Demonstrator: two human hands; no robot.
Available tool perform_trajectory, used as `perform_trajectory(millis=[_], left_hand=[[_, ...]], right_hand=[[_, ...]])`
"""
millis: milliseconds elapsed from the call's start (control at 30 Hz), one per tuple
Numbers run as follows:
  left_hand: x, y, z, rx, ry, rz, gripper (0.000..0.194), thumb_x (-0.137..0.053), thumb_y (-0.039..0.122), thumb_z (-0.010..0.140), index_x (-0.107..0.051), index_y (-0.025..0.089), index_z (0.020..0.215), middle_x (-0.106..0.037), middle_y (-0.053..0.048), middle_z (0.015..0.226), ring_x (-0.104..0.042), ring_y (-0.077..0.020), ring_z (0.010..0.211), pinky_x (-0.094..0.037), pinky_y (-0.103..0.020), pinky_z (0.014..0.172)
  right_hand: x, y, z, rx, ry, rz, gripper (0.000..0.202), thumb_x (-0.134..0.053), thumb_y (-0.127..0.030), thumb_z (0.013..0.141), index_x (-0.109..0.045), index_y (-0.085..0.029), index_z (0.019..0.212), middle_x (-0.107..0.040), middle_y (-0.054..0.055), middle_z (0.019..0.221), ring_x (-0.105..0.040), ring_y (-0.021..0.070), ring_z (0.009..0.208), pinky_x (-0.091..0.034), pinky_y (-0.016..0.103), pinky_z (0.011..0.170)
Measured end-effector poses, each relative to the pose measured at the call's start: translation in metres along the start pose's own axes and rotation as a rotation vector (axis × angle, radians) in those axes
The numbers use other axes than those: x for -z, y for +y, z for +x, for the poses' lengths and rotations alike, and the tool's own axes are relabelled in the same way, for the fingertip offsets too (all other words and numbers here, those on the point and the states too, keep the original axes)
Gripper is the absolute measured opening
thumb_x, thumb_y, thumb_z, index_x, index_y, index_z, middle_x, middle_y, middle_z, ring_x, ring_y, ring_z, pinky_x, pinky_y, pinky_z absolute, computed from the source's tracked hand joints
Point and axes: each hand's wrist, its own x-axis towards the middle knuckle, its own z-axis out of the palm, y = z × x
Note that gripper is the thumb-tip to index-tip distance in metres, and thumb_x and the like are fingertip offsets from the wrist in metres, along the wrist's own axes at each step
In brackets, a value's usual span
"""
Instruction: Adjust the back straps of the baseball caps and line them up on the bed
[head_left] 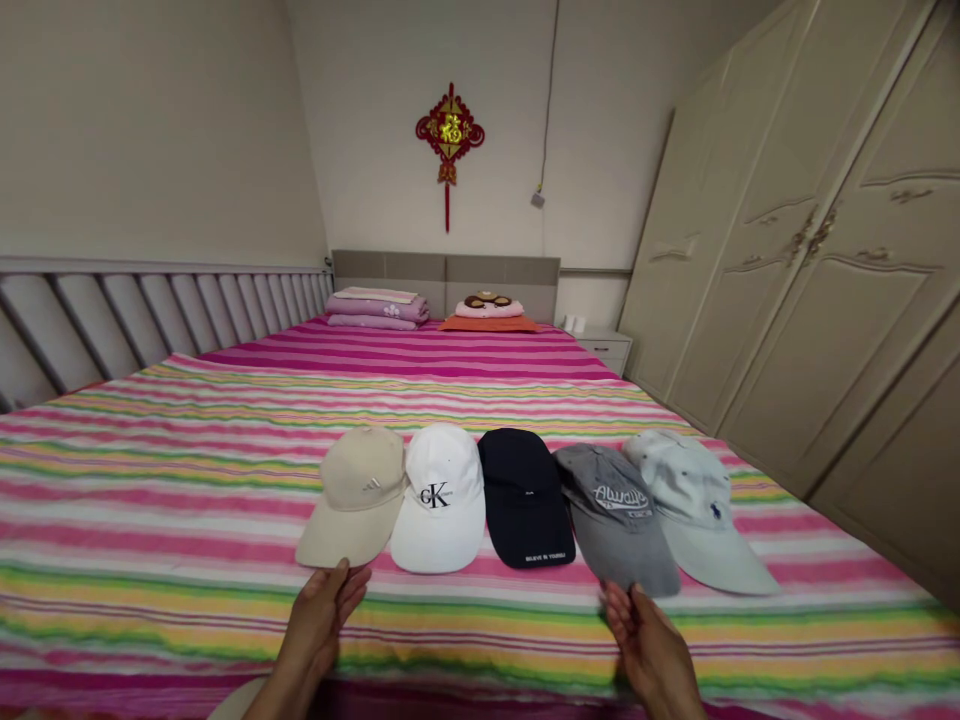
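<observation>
Several baseball caps lie side by side in a row on the striped bedspread, brims toward me. From left they are a beige cap (362, 470), a white cap (442, 535), a black cap (521, 470), a grey cap (626, 545) and a pale mint cap (694, 490). My left hand (319, 615) is at the front edge of the beige cap's brim, thumb tip against it, fingers stretched out and apart. At the grey cap's brim edge is my right hand (649, 640), palm turned inward, fingers extended. Whether it touches the brim is hard to tell.
A pale curved edge (238, 698) shows beside my left forearm. Folded bedding (377, 308) and a stacked pillow pile (489, 311) lie by the headboard (390, 268). A metal railing (150, 310) runs along the left; a wardrobe (810, 330) stands right, beyond a nightstand (606, 350).
</observation>
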Motion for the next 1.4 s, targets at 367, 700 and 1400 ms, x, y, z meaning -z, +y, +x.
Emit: perform_trajectory(millis=[367, 700, 1400], left_hand=[[-0.002, -0.002, -0.001, -0.032, 0.004, -0.019, 0.005, -0.05, 0.009, 0.079, -0.052, 0.014, 0.078, -0.066, -0.003, 0.066, -0.065, -0.0125, 0.06, -0.051, -0.022, 0.058], [0.001, -0.003, 0.0, -0.032, -0.012, -0.014, 0.004, -0.053, 0.01, 0.076, -0.052, 0.013, 0.074, -0.066, -0.005, 0.062, -0.064, -0.0134, 0.059, -0.051, -0.023, 0.058], [0.005, -0.004, -0.002, -0.04, -0.056, -0.094, 0.012, -0.061, 0.015, 0.07, -0.051, 0.015, 0.075, -0.065, -0.002, 0.063, -0.065, -0.0137, 0.063, -0.049, -0.023, 0.062]], right_hand=[[-0.037, 0.029, -0.03, -0.331, -0.326, -0.187, 0.025, -0.072, -0.021, 0.064, -0.054, -0.01, 0.078, -0.068, 0.009, 0.062, -0.058, 0.0107, 0.041, -0.048, 0.017, 0.037], [-0.056, 0.04, -0.016, -0.209, -0.175, -0.043, 0.017, -0.056, -0.005, 0.076, -0.047, -0.018, 0.068, -0.062, -0.005, 0.056, -0.065, 0.0088, 0.059, -0.055, 0.018, 0.062], [-0.125, 0.107, -0.071, -0.559, -0.318, -0.057, 0.014, -0.054, -0.014, 0.081, -0.047, -0.015, 0.068, -0.061, 0.0, 0.049, -0.059, 0.0071, 0.043, -0.045, 0.011, 0.042]])
